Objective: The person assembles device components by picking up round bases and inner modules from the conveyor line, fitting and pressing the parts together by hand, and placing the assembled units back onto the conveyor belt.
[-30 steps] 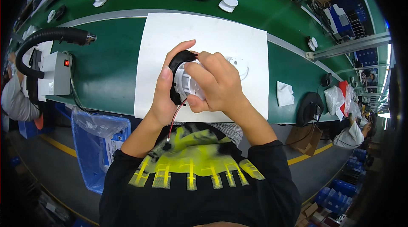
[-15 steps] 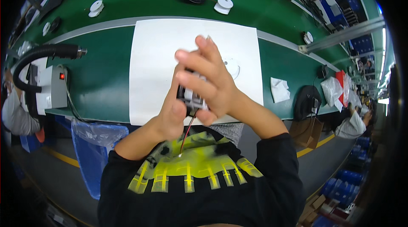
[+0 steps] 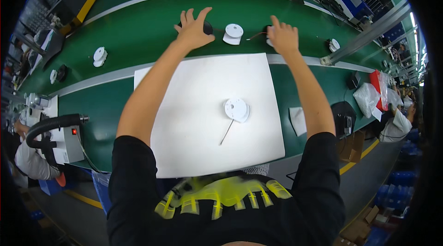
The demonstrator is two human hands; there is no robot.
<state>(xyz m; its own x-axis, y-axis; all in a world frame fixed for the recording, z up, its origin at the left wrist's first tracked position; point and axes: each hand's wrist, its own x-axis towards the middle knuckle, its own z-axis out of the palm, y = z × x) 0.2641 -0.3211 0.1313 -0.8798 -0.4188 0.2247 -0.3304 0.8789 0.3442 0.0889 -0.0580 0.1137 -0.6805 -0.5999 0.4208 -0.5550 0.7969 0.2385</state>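
Both arms were stretched out over the white mat (image 3: 184, 121) to the green conveyor belt (image 3: 138, 29). The left hand (image 3: 193, 29) was spread wide, fingers splayed, palm down on a black round part (image 3: 207, 27) that showed only at its right edge; whether the fingers had closed on it could not be told, but they looked flat rather than curled. The right hand (image 3: 282, 37) was cupped over a dark part (image 3: 267, 30) with a thin wire (image 3: 256, 36) trailing to the left, the fingers half curled around something pale; the grip itself was hidden beneath the hand. Between the 2 hands stood 1 white round cap (image 3: 233, 33), untouched. Another white disc (image 3: 237, 109) with a thin lead (image 3: 226, 132) lay on the mat, near the person's chest. These parts looked like light, stiff moulded plastic, smooth and a little slippery, so a pinch across the rim would seem safest. The wires appeared fine and fragile, best left slack and never used as a handle.
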